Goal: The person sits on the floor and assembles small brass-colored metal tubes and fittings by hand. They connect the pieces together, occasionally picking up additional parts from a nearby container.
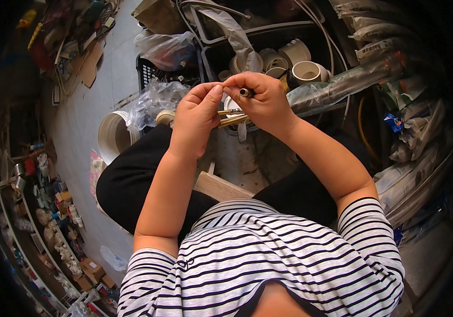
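Both hands meet in front of me, with thumbs and fingertips pinched together at one spot. Whatever lies between the fingertips is too small or too covered to make out. My left hand (194, 116) is closed, its thumb against its forefinger. My right hand (266, 100) is also closed, and curled fingers grip a short dark tube (246, 92) with a brass-coloured round end. Between the palms run thin brass-coloured rods (231, 121), one with a silvery section. I cannot tell whether the left hand holds these rods or they lie behind it.
Beyond my hands, a black crate (247, 39) holds white pipe fittings (306, 72). A white bucket (115, 136) and clear plastic bags (157, 103) are at the left. Wrapped long pipes (342, 87) lie right. A wooden piece (221, 186) is between my knees; crowded shelves (36, 238) stand far left.
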